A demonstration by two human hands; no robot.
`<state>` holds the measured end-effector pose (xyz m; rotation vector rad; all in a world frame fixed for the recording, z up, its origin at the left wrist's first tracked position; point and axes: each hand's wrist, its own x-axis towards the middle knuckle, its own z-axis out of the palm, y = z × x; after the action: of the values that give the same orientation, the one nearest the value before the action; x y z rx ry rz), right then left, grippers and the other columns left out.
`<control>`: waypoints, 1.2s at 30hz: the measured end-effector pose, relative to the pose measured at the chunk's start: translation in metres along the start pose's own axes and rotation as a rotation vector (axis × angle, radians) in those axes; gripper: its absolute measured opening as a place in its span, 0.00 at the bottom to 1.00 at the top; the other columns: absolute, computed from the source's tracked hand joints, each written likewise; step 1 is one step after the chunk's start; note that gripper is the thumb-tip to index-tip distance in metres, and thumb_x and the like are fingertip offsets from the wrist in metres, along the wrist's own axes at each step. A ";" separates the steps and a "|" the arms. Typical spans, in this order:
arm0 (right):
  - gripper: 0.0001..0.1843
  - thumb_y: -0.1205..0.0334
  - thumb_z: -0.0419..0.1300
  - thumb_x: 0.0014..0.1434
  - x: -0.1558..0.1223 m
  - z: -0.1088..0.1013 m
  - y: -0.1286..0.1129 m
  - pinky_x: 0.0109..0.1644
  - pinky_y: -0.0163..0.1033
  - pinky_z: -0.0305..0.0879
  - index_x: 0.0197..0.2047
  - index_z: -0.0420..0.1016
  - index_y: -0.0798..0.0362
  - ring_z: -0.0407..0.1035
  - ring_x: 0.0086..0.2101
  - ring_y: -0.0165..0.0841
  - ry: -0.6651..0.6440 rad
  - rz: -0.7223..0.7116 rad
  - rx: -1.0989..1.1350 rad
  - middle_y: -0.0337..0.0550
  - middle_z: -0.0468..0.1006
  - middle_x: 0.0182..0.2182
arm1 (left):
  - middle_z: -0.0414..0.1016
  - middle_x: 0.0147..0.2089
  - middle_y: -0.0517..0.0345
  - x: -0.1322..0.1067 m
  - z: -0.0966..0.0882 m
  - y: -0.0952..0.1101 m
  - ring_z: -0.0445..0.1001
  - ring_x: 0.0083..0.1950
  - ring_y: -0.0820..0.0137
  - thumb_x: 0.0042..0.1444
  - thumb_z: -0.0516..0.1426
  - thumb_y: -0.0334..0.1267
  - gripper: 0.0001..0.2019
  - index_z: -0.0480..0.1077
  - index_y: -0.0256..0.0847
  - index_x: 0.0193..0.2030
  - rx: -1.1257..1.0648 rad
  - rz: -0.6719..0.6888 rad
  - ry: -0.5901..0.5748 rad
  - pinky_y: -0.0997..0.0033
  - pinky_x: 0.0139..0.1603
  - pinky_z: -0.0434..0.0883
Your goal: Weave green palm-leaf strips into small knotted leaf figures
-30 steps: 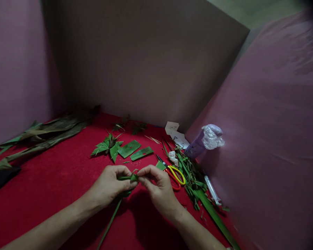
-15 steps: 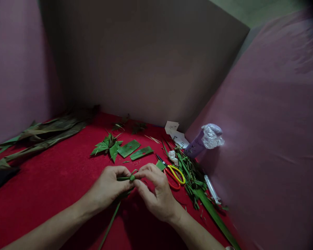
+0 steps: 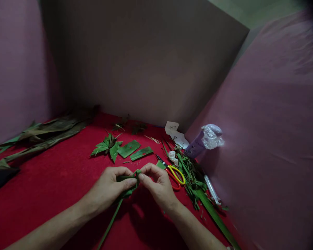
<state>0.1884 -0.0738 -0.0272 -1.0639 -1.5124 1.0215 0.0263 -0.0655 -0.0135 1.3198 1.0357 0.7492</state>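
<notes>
Between my fingers is a folded green leaf strip (image 3: 130, 190), with a small loop at its upper end and a long narrow tail running down toward me. My left hand (image 3: 111, 185) is closed on its left side, thumb on top. My right hand (image 3: 158, 184) pinches the looped end between thumb and fingers. Just beyond my right hand lie scissors (image 3: 175, 174) with red and yellow handles, beside a small cut leaf piece (image 3: 160, 165). Past my hands lie two rectangular leaf pieces (image 3: 129, 148) and a pointed, star-like leaf piece (image 3: 107, 147).
Long leaves (image 3: 49, 130) lie at the left on the red cloth (image 3: 54, 177). At the right are a heap of leaf scraps (image 3: 190, 173), a syringe (image 3: 212, 189), white papers (image 3: 177, 133) and a purple container (image 3: 197, 144) with plastic wrap. Thin sticks (image 3: 152, 139) lie near the back.
My right hand's fingers have shifted from reaching over the strip to pinching its looped end at the right. More of the folded leaf now shows under my left thumb.
</notes>
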 end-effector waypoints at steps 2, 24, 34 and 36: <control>0.03 0.65 0.59 0.52 0.001 0.000 0.002 0.33 0.33 0.61 0.29 0.70 0.55 0.63 0.27 0.27 -0.016 0.045 0.097 0.36 0.70 0.25 | 0.62 0.18 0.66 0.000 0.000 0.000 0.58 0.19 0.79 0.48 0.59 0.43 0.11 0.68 0.35 0.25 -0.021 0.010 -0.006 0.79 0.20 0.54; 0.03 0.68 0.55 0.55 -0.008 0.003 -0.003 0.36 0.37 0.61 0.34 0.69 0.53 0.64 0.32 0.32 0.080 -0.311 -0.498 0.42 0.72 0.30 | 0.63 0.20 0.64 0.003 0.001 -0.007 0.59 0.23 0.74 0.49 0.57 0.43 0.12 0.69 0.37 0.23 0.241 0.154 0.096 0.76 0.23 0.56; 0.06 0.69 0.55 0.55 -0.007 0.004 -0.005 0.37 0.38 0.61 0.36 0.71 0.53 0.65 0.32 0.32 0.091 -0.328 -0.400 0.42 0.72 0.30 | 0.64 0.19 0.64 0.006 -0.002 -0.006 0.59 0.21 0.75 0.48 0.58 0.42 0.11 0.71 0.35 0.25 0.110 0.039 0.008 0.76 0.22 0.56; 0.05 0.69 0.55 0.55 -0.008 0.004 -0.002 0.36 0.37 0.62 0.35 0.71 0.53 0.65 0.32 0.32 0.107 -0.273 -0.363 0.42 0.72 0.30 | 0.64 0.20 0.64 0.005 -0.003 -0.005 0.59 0.22 0.75 0.49 0.57 0.42 0.11 0.71 0.35 0.25 0.121 0.050 -0.004 0.76 0.23 0.56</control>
<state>0.1849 -0.0822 -0.0275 -1.1007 -1.7375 0.5036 0.0251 -0.0601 -0.0195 1.4542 1.0620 0.7306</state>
